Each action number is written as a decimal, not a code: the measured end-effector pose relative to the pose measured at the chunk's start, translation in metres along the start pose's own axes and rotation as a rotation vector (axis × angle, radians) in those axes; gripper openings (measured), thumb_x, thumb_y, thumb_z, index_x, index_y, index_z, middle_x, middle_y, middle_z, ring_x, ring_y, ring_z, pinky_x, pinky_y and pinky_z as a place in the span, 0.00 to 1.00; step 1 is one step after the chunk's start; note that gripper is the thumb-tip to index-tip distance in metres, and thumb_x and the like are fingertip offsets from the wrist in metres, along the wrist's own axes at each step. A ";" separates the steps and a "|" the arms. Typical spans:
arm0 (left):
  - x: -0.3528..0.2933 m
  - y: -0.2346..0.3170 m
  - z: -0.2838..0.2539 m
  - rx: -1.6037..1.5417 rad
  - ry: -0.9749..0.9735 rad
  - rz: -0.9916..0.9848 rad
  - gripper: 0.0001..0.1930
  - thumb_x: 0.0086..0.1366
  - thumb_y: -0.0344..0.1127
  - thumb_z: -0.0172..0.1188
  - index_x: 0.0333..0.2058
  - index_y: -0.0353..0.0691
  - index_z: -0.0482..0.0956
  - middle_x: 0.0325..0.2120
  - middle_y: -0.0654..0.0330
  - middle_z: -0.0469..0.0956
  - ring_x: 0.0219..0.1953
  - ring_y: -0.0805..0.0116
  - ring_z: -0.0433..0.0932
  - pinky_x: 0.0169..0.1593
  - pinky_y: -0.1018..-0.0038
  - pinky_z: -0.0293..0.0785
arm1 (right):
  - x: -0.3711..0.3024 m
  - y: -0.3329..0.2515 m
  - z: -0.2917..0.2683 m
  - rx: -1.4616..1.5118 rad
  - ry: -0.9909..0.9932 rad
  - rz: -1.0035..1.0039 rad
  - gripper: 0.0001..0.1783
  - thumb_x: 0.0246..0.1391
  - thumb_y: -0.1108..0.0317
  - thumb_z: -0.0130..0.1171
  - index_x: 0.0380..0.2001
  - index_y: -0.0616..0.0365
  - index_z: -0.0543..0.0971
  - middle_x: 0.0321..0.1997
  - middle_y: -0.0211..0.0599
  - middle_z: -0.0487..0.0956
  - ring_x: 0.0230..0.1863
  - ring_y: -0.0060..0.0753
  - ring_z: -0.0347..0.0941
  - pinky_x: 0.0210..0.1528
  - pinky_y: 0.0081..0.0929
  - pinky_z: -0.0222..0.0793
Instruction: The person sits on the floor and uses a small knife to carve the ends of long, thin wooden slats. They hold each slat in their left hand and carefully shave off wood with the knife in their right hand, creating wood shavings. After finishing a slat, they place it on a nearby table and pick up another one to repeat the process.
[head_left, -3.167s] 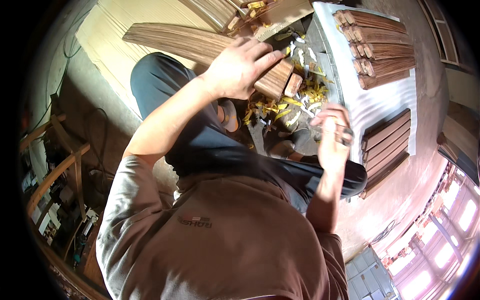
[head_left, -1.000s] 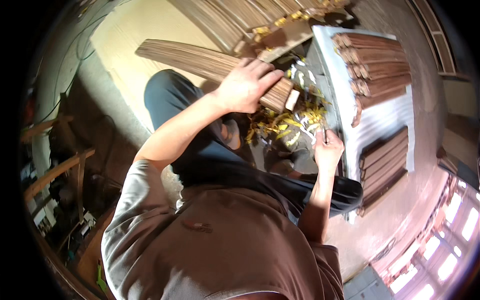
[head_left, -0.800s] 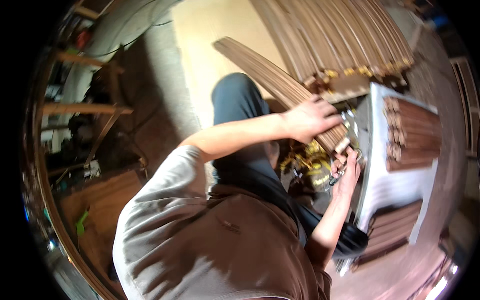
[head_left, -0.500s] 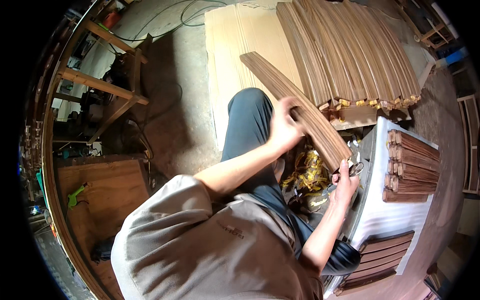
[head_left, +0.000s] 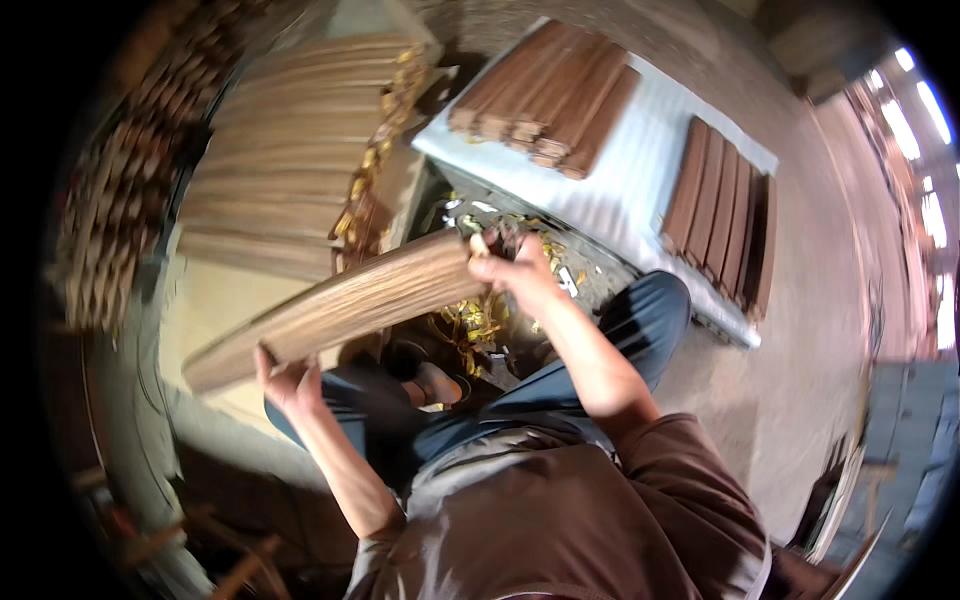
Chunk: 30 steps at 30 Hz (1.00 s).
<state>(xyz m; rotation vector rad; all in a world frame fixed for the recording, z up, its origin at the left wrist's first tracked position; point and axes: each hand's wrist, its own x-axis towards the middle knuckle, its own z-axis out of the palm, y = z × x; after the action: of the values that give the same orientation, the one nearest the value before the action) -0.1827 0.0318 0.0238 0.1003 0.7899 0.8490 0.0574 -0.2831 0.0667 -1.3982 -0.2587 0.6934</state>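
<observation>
A long, slightly curved brown wooden board (head_left: 350, 300) is held slanting across my lap. My left hand (head_left: 288, 382) grips its lower edge toward the left end, fingers partly hidden behind it. At the other end my right hand (head_left: 515, 275) pinches the board between thumb and fingers. A small dark object (head_left: 505, 240) shows at the right fingers, too blurred to name for certain. Below the board, yellow strips and scraps (head_left: 472, 325) lie in a heap between my legs.
Many curved boards (head_left: 290, 150) with yellow-wrapped ends lie on cardboard (head_left: 215, 300) at left. A white-covered low platform (head_left: 610, 200) carries a stack of shorter wooden pieces (head_left: 545, 95) and a row of darker slats (head_left: 720, 215). More wood is stacked at the far left (head_left: 120, 200).
The view has swung toward the right. My left hand has shifted from mid-board toward the board's far end, while my right hand stays at the near end.
</observation>
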 end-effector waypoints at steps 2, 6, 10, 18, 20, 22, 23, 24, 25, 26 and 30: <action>-0.003 0.023 0.013 -0.060 -0.064 0.034 0.25 0.59 0.41 0.71 0.55 0.46 0.78 0.57 0.56 0.76 0.61 0.50 0.72 0.65 0.46 0.64 | 0.007 -0.010 -0.024 0.129 0.351 -0.017 0.20 0.41 0.57 0.79 0.32 0.55 0.81 0.24 0.26 0.77 0.18 0.15 0.64 0.16 0.14 0.59; 0.000 0.007 0.028 -0.042 -0.160 0.072 0.26 0.57 0.38 0.73 0.54 0.43 0.78 0.57 0.53 0.75 0.61 0.49 0.71 0.64 0.43 0.65 | 0.026 0.001 -0.062 0.079 0.655 -0.022 0.20 0.56 0.54 0.70 0.35 0.62 0.80 0.29 0.32 0.80 0.22 0.19 0.68 0.22 0.20 0.64; -0.026 -0.011 0.068 -0.034 -0.300 0.154 0.33 0.55 0.38 0.76 0.58 0.41 0.74 0.61 0.51 0.70 0.64 0.48 0.66 0.65 0.40 0.60 | 0.013 0.028 -0.073 -0.289 0.618 -0.131 0.13 0.67 0.58 0.57 0.39 0.56 0.84 0.26 0.26 0.77 0.26 0.19 0.67 0.32 0.24 0.68; -0.053 -0.081 0.109 -0.121 -0.402 0.041 0.36 0.53 0.37 0.77 0.59 0.36 0.73 0.63 0.51 0.70 0.65 0.47 0.66 0.68 0.37 0.57 | -0.020 0.048 0.002 0.298 0.087 0.129 0.32 0.50 0.58 0.76 0.55 0.62 0.78 0.35 0.32 0.83 0.24 0.16 0.70 0.26 0.18 0.69; -0.053 -0.104 0.106 -0.146 -0.380 -0.048 0.40 0.51 0.37 0.78 0.62 0.35 0.70 0.64 0.50 0.68 0.66 0.45 0.63 0.69 0.36 0.54 | -0.020 0.049 0.017 0.455 0.161 -0.005 0.33 0.50 0.65 0.75 0.56 0.70 0.75 0.37 0.36 0.83 0.26 0.19 0.76 0.30 0.17 0.72; -0.044 -0.122 0.093 -0.163 -0.378 -0.191 0.45 0.49 0.39 0.78 0.64 0.34 0.66 0.66 0.48 0.65 0.68 0.42 0.60 0.70 0.36 0.51 | -0.020 0.043 0.025 0.428 0.221 -0.083 0.31 0.51 0.69 0.74 0.55 0.69 0.73 0.39 0.38 0.84 0.35 0.26 0.82 0.36 0.19 0.76; -0.042 -0.134 0.087 -0.163 -0.428 -0.254 0.48 0.48 0.41 0.79 0.66 0.34 0.63 0.66 0.47 0.64 0.68 0.41 0.58 0.71 0.36 0.47 | -0.017 0.049 0.027 0.600 0.257 -0.143 0.28 0.51 0.69 0.74 0.52 0.65 0.73 0.39 0.37 0.83 0.30 0.21 0.79 0.30 0.17 0.73; -0.048 -0.141 0.089 -0.204 -0.376 -0.306 0.50 0.48 0.41 0.79 0.67 0.34 0.61 0.66 0.47 0.64 0.69 0.41 0.57 0.71 0.35 0.46 | -0.017 0.042 0.030 0.651 0.333 -0.155 0.27 0.50 0.68 0.75 0.50 0.64 0.74 0.37 0.34 0.82 0.27 0.19 0.76 0.27 0.17 0.70; -0.055 -0.148 0.089 -0.247 -0.320 -0.352 0.51 0.48 0.41 0.79 0.67 0.33 0.60 0.67 0.47 0.63 0.69 0.41 0.56 0.71 0.34 0.45 | -0.019 0.034 0.031 0.700 0.403 -0.163 0.25 0.50 0.67 0.75 0.48 0.62 0.74 0.35 0.32 0.81 0.24 0.16 0.73 0.23 0.16 0.67; -0.038 -0.153 0.069 -0.208 -0.358 -0.432 0.51 0.49 0.42 0.78 0.68 0.33 0.59 0.67 0.47 0.63 0.70 0.41 0.56 0.72 0.35 0.44 | -0.019 0.038 0.031 0.740 0.462 -0.132 0.26 0.49 0.65 0.76 0.47 0.60 0.75 0.31 0.27 0.79 0.21 0.13 0.66 0.18 0.16 0.60; -0.069 -0.188 0.067 -0.123 -0.516 -0.396 0.43 0.50 0.44 0.77 0.62 0.38 0.67 0.58 0.49 0.73 0.64 0.52 0.68 0.71 0.49 0.56 | -0.022 0.006 0.021 0.766 0.610 -0.177 0.22 0.47 0.67 0.75 0.41 0.62 0.74 0.31 0.30 0.78 0.25 0.15 0.70 0.23 0.18 0.68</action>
<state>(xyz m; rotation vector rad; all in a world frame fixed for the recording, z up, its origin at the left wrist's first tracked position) -0.0471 -0.1290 0.0409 0.0474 0.2553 0.4602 0.0271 -0.2792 0.0698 -0.7742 0.3401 0.1507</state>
